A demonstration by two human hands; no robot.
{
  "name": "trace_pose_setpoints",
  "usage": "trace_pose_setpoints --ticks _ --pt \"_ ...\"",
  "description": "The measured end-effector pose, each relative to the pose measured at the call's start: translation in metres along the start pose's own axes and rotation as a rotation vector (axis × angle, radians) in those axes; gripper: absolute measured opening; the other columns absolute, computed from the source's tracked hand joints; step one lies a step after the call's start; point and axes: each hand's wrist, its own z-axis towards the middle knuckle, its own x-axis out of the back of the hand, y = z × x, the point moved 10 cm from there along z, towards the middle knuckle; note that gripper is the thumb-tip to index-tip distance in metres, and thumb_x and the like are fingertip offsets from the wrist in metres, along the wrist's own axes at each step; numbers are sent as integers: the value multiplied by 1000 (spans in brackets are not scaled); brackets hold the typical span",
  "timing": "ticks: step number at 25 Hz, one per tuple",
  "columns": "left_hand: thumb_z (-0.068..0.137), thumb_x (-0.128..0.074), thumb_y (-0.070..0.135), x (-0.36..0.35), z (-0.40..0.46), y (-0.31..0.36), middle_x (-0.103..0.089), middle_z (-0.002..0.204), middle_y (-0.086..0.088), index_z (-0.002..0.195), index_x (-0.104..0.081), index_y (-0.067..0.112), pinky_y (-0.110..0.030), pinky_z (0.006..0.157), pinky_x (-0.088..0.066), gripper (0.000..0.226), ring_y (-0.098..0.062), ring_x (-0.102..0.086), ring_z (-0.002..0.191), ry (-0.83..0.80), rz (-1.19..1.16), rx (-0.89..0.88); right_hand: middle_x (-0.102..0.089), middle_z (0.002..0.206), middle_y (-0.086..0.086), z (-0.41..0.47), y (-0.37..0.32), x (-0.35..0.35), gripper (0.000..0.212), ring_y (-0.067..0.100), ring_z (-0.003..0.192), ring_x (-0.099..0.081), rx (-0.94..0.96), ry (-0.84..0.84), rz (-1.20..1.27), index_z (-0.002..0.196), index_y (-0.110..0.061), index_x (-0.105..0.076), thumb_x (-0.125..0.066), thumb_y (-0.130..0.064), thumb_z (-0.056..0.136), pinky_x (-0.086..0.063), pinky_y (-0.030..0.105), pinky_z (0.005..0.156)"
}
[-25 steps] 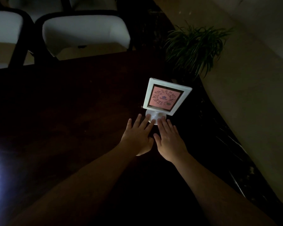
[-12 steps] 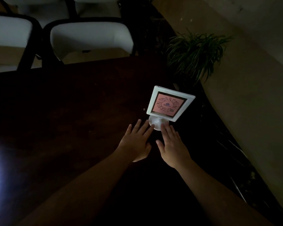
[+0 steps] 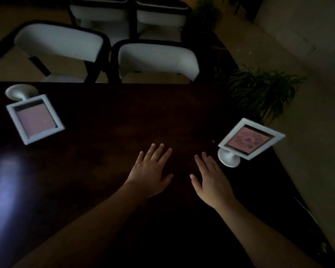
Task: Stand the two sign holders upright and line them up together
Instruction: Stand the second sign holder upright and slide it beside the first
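Note:
One white sign holder (image 3: 249, 141) with a pink card stands upright on its round base near the right edge of the dark table (image 3: 114, 117). A second white sign holder (image 3: 34, 118) lies flat at the far left, its round base pointing away from me. My left hand (image 3: 150, 171) and my right hand (image 3: 211, 179) hover flat over the middle of the table, fingers spread, holding nothing. My right hand is just left of the upright holder's base, apart from it.
Two white chairs with black frames, one (image 3: 62, 43) and the other (image 3: 157, 59), stand at the table's far side, with more chairs behind. A green potted plant (image 3: 263, 89) sits on the floor past the right corner. A bright glare (image 3: 6, 182) lies on the table's left.
Both hands have let go of the upright holder's base and drawn back toward the table's middle. The view has swung left, bringing the lying holder into sight.

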Motion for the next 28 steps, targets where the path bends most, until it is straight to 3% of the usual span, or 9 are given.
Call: trace_pose_setpoints --ticks 10,15,20,28 --pt "81 -46 69 99 -140 -241 -8 164 0 155 -2 35 -50 118 -13 92 -21 5 149 192 -69 230 -8 165 -5 68 -246 -10 77 21 150 -13 141 -67 -39 153 -38 -8 -44 -64 90 -28 44 114" --pt "83 -48 66 137 -180 -344 -15 163 -4 154 -6 33 -51 117 -16 89 -24 -4 149 261 -7 264 -22 162 -3 106 -352 -3 78 19 147 -21 250 -15 -32 154 -30 -18 -51 -59 90 -34 43 113" --pt "85 -50 63 153 -180 -422 -16 163 -6 155 -7 30 -51 117 -17 88 -26 -5 149 254 92 300 -27 160 -3 154 -417 -9 76 17 145 -25 385 5 -50 153 -26 -21 -53 -55 91 -36 41 110" --pt "89 -58 47 139 -147 -492 -17 163 -5 155 -10 28 -49 118 -19 83 -26 -7 149 231 141 378 -39 155 8 255 -450 -31 67 28 140 -37 556 60 -198 150 -15 -34 -63 -31 92 -39 44 108"
